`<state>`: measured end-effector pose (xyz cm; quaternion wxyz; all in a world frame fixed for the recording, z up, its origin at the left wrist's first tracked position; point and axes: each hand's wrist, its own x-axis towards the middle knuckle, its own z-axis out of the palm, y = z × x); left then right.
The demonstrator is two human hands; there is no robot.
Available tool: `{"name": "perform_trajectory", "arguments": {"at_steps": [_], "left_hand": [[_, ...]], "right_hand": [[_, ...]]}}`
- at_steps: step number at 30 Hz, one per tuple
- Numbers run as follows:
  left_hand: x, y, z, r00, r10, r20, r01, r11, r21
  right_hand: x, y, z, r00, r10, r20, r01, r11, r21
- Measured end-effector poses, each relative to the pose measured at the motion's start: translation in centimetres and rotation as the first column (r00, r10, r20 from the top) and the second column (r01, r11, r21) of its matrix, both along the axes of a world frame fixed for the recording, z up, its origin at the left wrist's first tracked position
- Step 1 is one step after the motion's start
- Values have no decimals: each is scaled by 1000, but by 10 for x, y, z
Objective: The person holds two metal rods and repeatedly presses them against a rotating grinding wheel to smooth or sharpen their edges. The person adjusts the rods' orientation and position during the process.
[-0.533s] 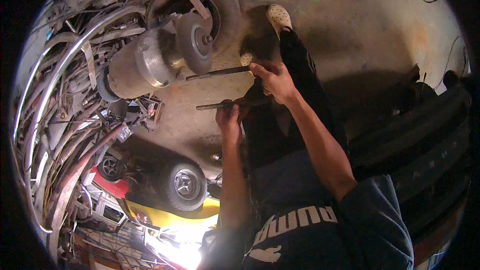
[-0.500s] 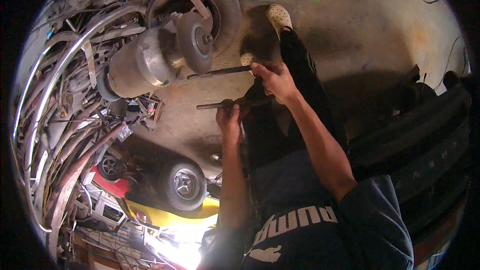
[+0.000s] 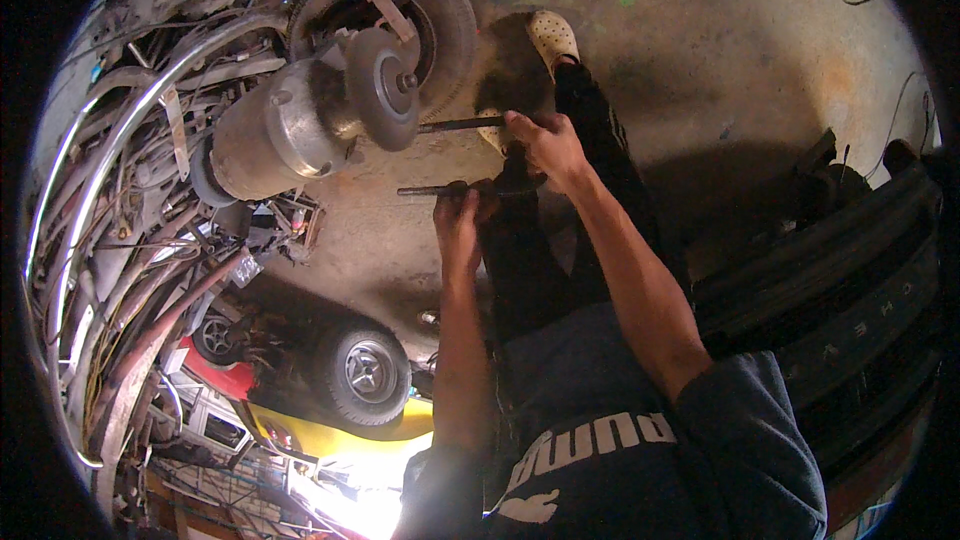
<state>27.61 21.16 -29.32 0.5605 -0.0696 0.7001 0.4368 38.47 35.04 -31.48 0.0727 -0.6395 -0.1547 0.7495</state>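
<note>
My right hand (image 3: 550, 148) is closed round a dark metal bar (image 3: 462, 125) that points left. The far end of this bar reaches the lower right edge of the grinder wheel (image 3: 383, 90); whether it touches the wheel I cannot tell. Nearer to me, my left hand (image 3: 462, 215) grips a second dark bar (image 3: 422, 191), roughly level with the first, its tip sticking out to the left. Whether the two bars join behind my hands is hidden in shadow. The wheel sits on the shaft of a grey bench grinder motor (image 3: 275, 135).
A large tyre (image 3: 455, 25) lies behind the grinder. Heaped metal tubes and scrap (image 3: 130, 220) fill the left side. A car wheel (image 3: 368, 375) stands at lower left beside a bright light. A dark vehicle panel (image 3: 850, 290) is at right. My pale clogs (image 3: 552, 37) stand on the concrete floor.
Both hands have shifted slightly away from me with their bars. The right bar's tip, earlier out in front below the wheel, now meets the wheel's edge in view.
</note>
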Motion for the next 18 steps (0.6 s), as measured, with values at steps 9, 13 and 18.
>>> {"name": "perform_trajectory", "arguments": {"at_steps": [9, 13, 18], "left_hand": [[8, 0, 8, 999, 34, 32, -34, 999, 19], [5, -12, 11, 999, -21, 38, 20, 1000, 19], [2, -30, -5, 987, -103, -123, 101, 995, -29]], "right_hand": [[7, 9, 19, 977, 214, -17, -207, 960, 188], [6, 6, 26, 957, 289, 35, -290, 936, 199], [7, 1, 24, 973, 226, 43, -230, 960, 161]]}}
